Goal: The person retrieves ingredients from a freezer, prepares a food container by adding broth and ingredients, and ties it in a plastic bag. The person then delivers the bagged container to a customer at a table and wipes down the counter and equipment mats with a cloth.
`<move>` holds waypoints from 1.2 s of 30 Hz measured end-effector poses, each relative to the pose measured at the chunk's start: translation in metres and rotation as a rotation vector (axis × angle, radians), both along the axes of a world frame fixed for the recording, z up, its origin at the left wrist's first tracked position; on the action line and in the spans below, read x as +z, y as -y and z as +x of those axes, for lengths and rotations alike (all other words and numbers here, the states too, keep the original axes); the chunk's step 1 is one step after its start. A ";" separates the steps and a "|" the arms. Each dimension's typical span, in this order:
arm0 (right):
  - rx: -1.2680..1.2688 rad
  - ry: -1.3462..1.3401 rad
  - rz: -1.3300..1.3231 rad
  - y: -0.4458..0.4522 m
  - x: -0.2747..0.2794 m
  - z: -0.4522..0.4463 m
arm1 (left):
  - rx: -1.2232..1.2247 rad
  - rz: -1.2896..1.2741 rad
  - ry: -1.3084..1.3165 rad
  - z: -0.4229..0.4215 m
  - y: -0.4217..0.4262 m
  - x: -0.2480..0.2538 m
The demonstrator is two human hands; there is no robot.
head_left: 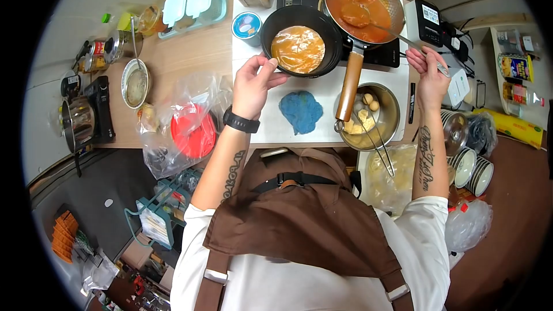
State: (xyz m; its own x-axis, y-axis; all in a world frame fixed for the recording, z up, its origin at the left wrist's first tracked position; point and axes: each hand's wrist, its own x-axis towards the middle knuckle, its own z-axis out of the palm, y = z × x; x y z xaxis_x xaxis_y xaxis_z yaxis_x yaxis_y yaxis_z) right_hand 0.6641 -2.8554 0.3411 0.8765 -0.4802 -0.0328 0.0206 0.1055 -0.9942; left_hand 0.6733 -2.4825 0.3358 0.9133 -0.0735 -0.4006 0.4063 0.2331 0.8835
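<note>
Two grips: left hand (252, 83) has fingers pinched on the black pan (333, 46), right hand (431, 78) fingers curled round the ladle (397, 36). Runny sauce (351, 0) probably slops, so level beats fast.

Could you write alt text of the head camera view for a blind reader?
A person's right hand holds a ladle in orange-red sauce in a wooden-handled pan; their left hand is at the rim of a black pan containing orange-brown food. A blue cloth lies nearby.
</note>
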 end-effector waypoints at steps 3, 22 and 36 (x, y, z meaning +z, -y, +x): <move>0.007 0.011 0.006 -0.003 0.017 -0.007 | -0.007 -0.022 0.000 0.000 0.002 0.000; 0.509 0.320 -0.490 -0.034 0.051 -0.044 | 0.002 -0.029 -0.003 0.001 0.005 0.000; 0.026 0.007 -0.071 0.007 0.004 -0.007 | -0.006 -0.014 0.001 -0.001 0.003 0.002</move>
State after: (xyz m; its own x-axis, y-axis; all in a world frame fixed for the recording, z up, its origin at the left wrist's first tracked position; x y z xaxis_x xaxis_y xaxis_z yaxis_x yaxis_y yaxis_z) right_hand 0.6574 -2.8620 0.3451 0.8890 -0.4579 0.0065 0.0254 0.0351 -0.9991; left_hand 0.6725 -2.4857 0.3382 0.9132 -0.0842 -0.3987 0.4069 0.2427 0.8806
